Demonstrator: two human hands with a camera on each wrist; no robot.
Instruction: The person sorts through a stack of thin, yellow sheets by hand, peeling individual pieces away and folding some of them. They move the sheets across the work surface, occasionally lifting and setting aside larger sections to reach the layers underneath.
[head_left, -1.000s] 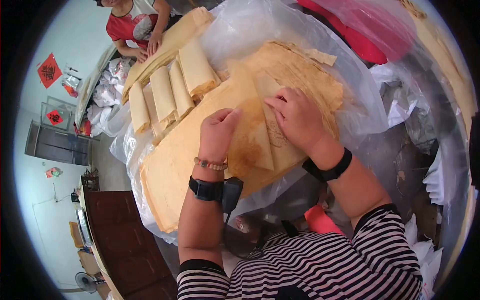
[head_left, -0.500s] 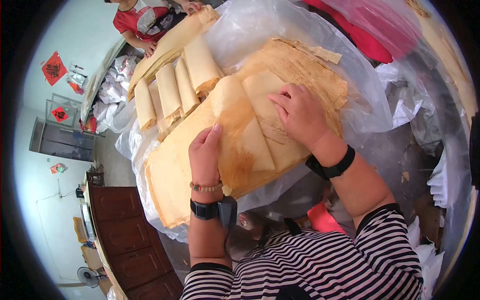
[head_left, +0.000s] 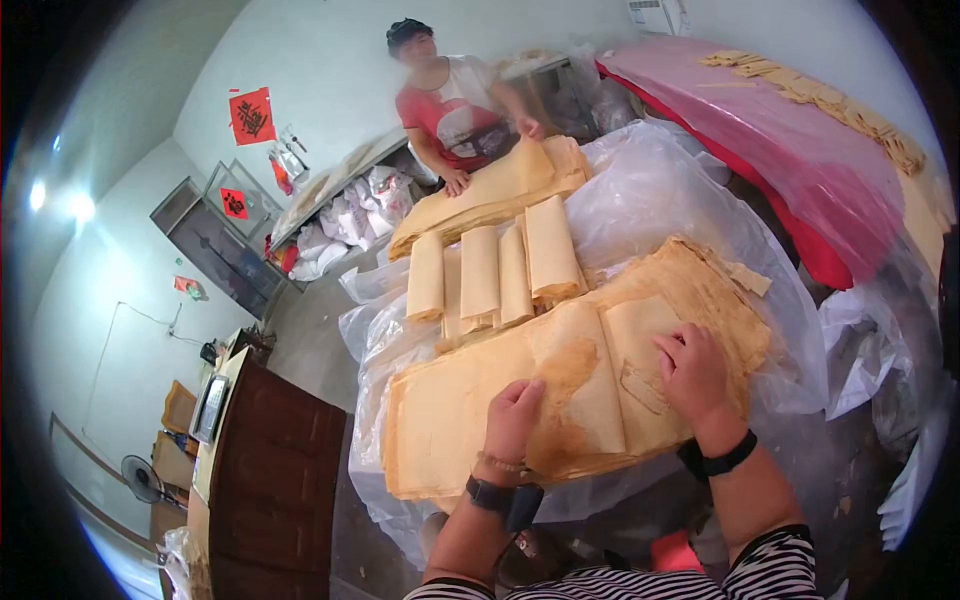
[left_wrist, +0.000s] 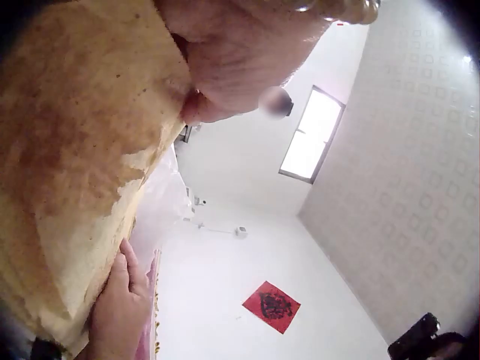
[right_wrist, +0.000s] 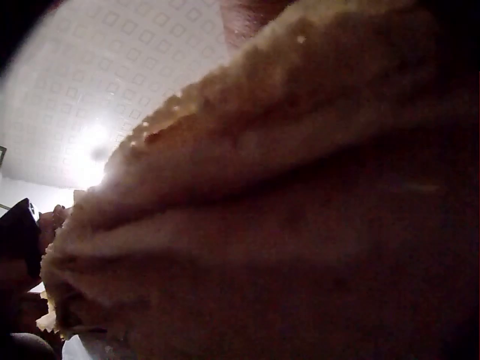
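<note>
A thin tan bean curd sheet (head_left: 575,350) with brown stains lies over a broad stack of similar sheets (head_left: 440,420) in the head view. My left hand (head_left: 515,415) pinches its left part between thumb and fingers; in the left wrist view the stained sheet (left_wrist: 67,150) rises beside that hand (left_wrist: 232,60). My right hand (head_left: 695,370) has its fingers curled, thumb and forefinger together on the sheet's right part. In the left wrist view the right hand (left_wrist: 120,307) is at the sheet's edge. Sheet layers (right_wrist: 225,165) fill the dark right wrist view.
Several folded bundles (head_left: 480,275) lie behind the stack. Across the table, a person in a red and white top (head_left: 455,120) handles another stack (head_left: 490,200). Clear plastic (head_left: 680,200) covers the table. A brown cabinet (head_left: 275,480) stands at left, a pink-covered surface (head_left: 790,150) at right.
The head view has tilted up, showing more of the room. My left hand has drawn the sheet's flap leftward and down; the flap now lies flatter. The right hand has stayed at the right part.
</note>
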